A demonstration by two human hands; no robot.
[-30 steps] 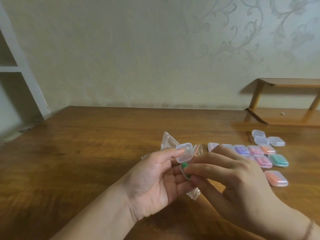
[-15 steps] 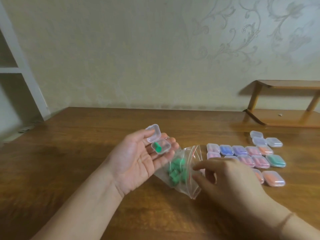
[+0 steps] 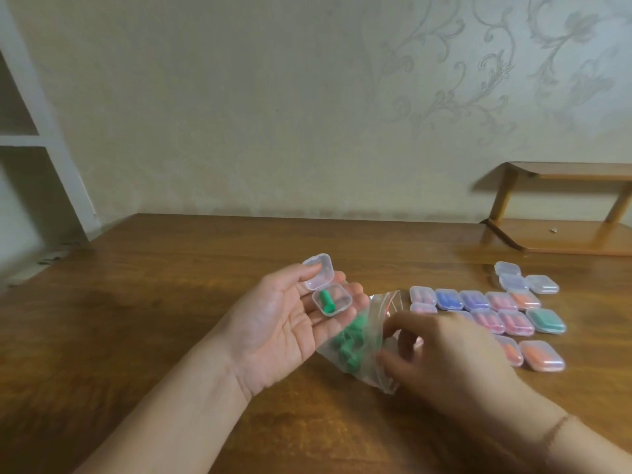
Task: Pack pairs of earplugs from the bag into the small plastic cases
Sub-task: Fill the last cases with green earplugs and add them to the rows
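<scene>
My left hand (image 3: 280,328) lies palm up and holds a small clear case (image 3: 331,299) with its lid flipped open; one green earplug (image 3: 326,302) sits in it. Just below and to the right lies a clear zip bag (image 3: 362,347) with several green earplugs inside. My right hand (image 3: 441,354) is at the bag's mouth, its fingertips reaching into the opening; whether they pinch an earplug is hidden by blur.
Rows of closed cases (image 3: 499,313) with pink, blue, purple, orange and green earplugs lie on the wooden table (image 3: 154,302) at the right, with three empty cases (image 3: 526,280) behind. A small wooden shelf (image 3: 561,234) stands at the back right.
My hands drew apart: the left now shows the open case with one green earplug, and the right moved down to the bag's mouth and into it.
</scene>
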